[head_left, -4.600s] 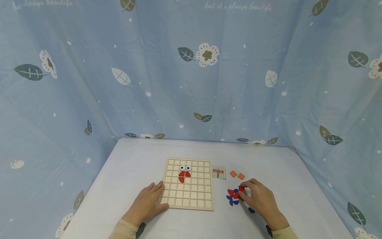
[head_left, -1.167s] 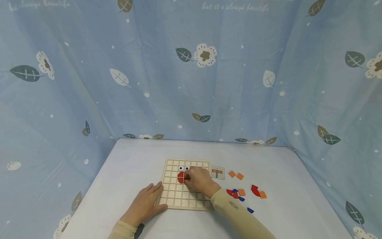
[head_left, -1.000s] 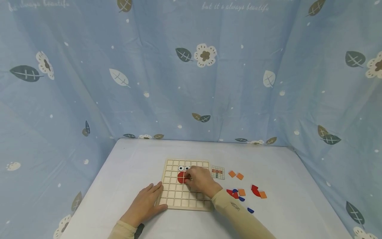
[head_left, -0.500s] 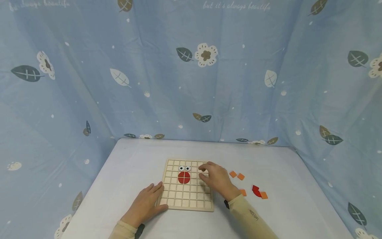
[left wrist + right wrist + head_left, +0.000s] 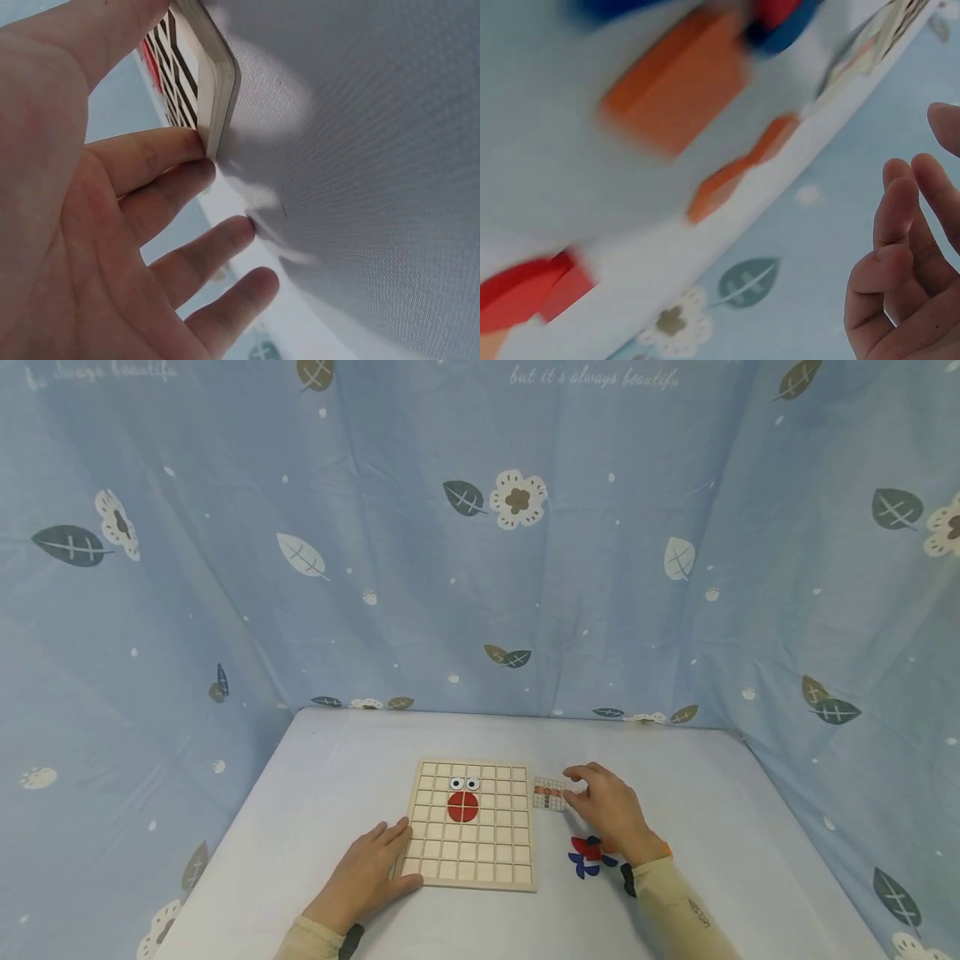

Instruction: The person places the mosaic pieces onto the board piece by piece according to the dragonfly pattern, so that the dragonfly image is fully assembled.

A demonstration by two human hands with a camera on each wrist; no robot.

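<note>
Thumb and forefinger of the right hand [image 5: 611, 803] stand apart, nothing visible between them, near the card [image 5: 549, 795]; the left hand [image 5: 366, 867] touches the board [image 5: 485, 852] at its left edge. With the red disc [image 5: 457, 812] whole beneath the eyes [image 5: 457, 783], work seems between placements; pinching another loose piece [image 5: 592, 853] looks due. Bare table [image 5: 551, 853] separates pieces from board.

Curtained-off booth, wider building unclear, blue fabric curtain [image 5: 420, 593] with printed leaves and white flowers around three sides of a white cloth-covered counter [image 5: 345, 760]
</note>
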